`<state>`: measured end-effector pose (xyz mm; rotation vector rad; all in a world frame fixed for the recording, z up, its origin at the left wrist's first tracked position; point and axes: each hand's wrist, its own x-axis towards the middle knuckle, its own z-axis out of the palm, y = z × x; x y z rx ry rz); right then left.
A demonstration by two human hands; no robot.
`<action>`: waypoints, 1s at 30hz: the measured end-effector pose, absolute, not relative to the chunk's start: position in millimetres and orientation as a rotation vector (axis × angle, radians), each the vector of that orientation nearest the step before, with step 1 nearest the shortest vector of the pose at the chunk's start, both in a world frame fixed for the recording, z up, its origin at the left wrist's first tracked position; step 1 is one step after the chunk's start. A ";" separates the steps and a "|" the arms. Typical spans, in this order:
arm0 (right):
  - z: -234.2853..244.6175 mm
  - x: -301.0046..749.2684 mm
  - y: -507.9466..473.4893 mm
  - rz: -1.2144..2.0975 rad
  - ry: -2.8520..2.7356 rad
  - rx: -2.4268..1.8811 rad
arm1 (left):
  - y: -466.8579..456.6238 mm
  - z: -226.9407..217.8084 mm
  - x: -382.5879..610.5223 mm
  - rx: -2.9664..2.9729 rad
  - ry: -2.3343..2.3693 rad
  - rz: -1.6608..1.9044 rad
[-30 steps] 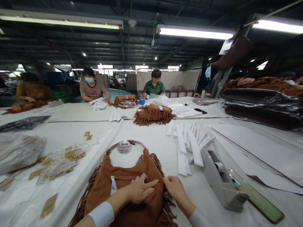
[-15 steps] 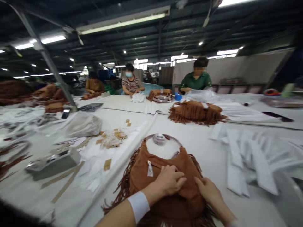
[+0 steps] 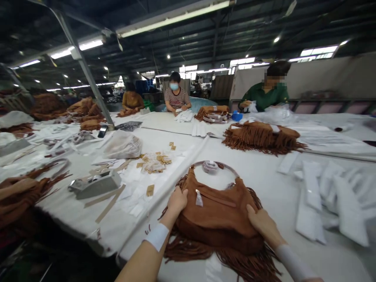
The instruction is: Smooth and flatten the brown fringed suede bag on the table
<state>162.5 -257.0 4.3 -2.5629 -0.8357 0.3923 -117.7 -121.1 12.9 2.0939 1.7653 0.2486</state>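
Note:
A brown suede fringed bag (image 3: 219,211) lies flat on the white table (image 3: 264,176) in front of me, its wrapped round handle (image 3: 210,167) pointing away. My left hand (image 3: 177,200) grips the bag's left edge with the fingers curled round it. My right hand (image 3: 262,223) holds the bag's right edge, thumb on top. Fringe (image 3: 235,260) spreads out below the bag toward me.
White paper strips (image 3: 323,196) lie at the right. A grey tape dispenser (image 3: 95,183), brown tags (image 3: 155,163) and a clear plastic bag (image 3: 123,145) lie at the left. More fringed bags (image 3: 261,137) sit farther back. Three people work across the table.
My hands moved apart from the bag's middle to its left and right edges. My view swung to the left, showing more of the table's left side.

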 end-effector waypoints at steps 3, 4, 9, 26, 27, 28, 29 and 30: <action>3.7 148.9 -265.6 0.374 -0.813 -2.659 | -131.0 7.6 -111.2 2.105 1.819 0.204; 3.7 144.8 -269.1 0.361 -0.820 -2.676 | -133.2 6.3 -111.2 2.122 1.822 0.189; 3.9 132.8 -284.8 0.274 -0.922 -2.699 | -135.4 -1.0 -120.3 2.247 1.784 0.139; -28.4 143.2 -289.4 0.177 -0.976 -2.817 | -123.8 -41.0 -121.8 2.424 1.864 -0.010; -28.3 145.3 -288.7 0.201 -0.974 -2.806 | -123.7 -40.2 -121.9 2.414 1.864 -0.008; -27.8 147.9 -288.4 0.227 -0.978 -2.788 | -123.8 -38.6 -121.9 2.404 1.864 -0.005; -26.6 150.7 -288.3 0.258 -0.987 -2.765 | -123.8 -36.2 -121.9 2.392 1.860 -0.005; -24.8 153.9 -288.1 0.292 -0.996 -2.739 | -123.7 -33.1 -121.7 2.379 1.850 -0.011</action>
